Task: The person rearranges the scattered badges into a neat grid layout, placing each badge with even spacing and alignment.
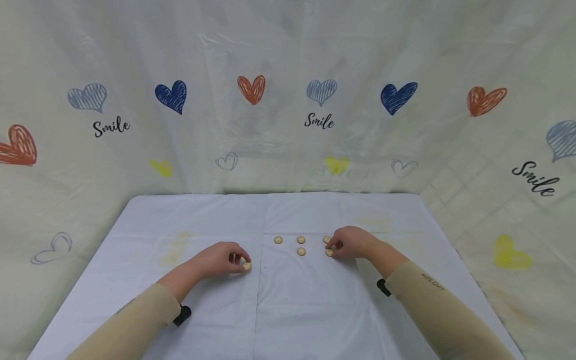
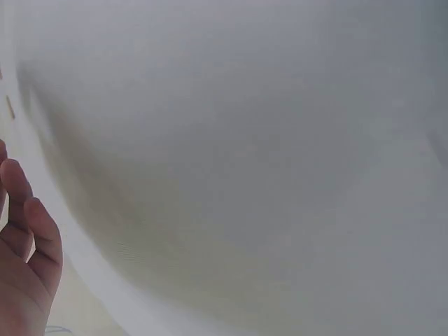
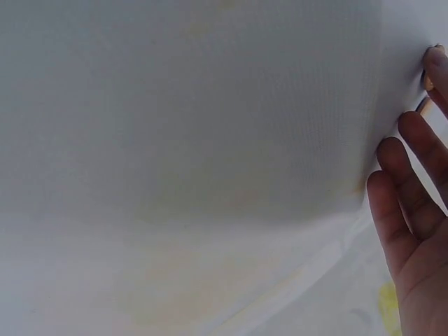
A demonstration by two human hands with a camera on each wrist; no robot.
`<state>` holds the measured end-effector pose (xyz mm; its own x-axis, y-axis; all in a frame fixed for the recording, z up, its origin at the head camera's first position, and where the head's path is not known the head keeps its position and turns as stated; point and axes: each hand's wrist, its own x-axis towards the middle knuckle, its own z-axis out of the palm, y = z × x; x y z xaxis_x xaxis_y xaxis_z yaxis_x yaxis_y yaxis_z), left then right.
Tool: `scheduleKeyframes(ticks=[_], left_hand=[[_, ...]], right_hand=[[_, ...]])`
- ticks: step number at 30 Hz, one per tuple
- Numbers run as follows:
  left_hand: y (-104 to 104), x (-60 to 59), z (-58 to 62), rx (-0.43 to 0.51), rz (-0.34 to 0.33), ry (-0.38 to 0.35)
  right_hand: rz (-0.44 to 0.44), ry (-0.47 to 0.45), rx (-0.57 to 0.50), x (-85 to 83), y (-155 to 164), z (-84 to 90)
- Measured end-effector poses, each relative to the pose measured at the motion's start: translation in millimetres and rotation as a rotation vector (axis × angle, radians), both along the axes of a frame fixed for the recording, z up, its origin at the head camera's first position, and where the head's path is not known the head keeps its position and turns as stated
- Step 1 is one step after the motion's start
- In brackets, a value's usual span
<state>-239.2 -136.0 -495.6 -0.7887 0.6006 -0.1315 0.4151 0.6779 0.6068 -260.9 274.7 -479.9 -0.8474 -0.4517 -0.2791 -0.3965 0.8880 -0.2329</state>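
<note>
On the white-covered table, my left hand [image 1: 223, 259] pinches a small round tan disc [image 1: 247, 266] between thumb and fingers, left of the other discs. My right hand [image 1: 352, 242] pinches another tan disc [image 1: 329, 253] at the right end of the lower row. Just behind it lies a disc [image 1: 326, 239], partly covered by the fingers. To the left are a lower-row disc [image 1: 301, 251] and two upper-row discs, the middle disc [image 1: 300, 240] and the leftmost disc [image 1: 278, 240]. In the left wrist view only part of the left hand [image 2: 26, 259] shows, and its disc is out of sight.
The white cloth [image 1: 216, 320] has creases running across it. Behind the table hangs a pale curtain [image 1: 283, 40] printed with hearts and the word Smile. Dark wrist straps [image 1: 182, 316] show at both sleeve cuffs.
</note>
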Motion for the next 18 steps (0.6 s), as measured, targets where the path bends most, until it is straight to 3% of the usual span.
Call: scheduleKeyframes(ticks=[3, 10, 18], left_hand=[[6, -4.3, 3.6, -0.001, -0.004, 0.002], [32, -18.0, -3.3, -0.019, -0.036, -0.003], [66, -38.6, -1.8, -0.109, -0.084, 0.004]], right_hand=[[0.0, 0.001, -0.001, 0.8, 1, 1.5], [0.003, 0.005, 0.011, 1.1, 1, 1.4], [-0.025, -0.01, 0.038, 0.1, -1, -1.1]])
